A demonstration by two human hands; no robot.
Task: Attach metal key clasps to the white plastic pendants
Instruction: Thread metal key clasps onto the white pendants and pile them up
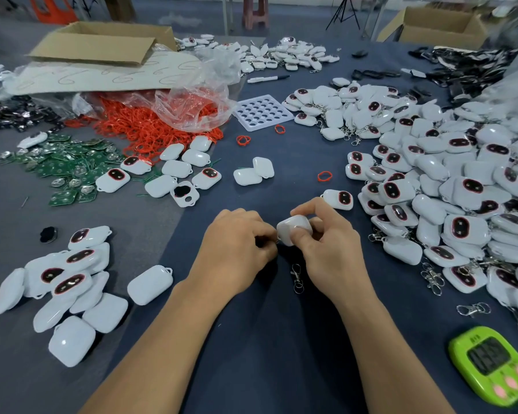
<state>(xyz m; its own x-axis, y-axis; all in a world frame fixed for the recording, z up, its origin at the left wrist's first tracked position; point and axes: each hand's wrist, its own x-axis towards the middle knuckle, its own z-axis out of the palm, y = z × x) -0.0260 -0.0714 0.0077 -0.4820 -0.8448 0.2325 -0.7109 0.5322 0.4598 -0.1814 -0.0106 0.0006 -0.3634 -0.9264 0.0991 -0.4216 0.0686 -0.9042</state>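
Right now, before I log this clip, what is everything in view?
held pendant: one, white, between both hands
loose clasps: several, silver, below the hands and near right
pendant heap: many, white, right side
pendant cluster: several, white, near left
rings: heap, orange-red, far left
circuit boards: pile, green, left
tray: one, white, far centre
timer: one, green, near right
left hand: pinches the held pendant's edge
right hand: grips the held pendant

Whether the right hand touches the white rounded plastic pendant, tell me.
Touching. In the head view the right hand pinches the pendant, thumb on its near face.
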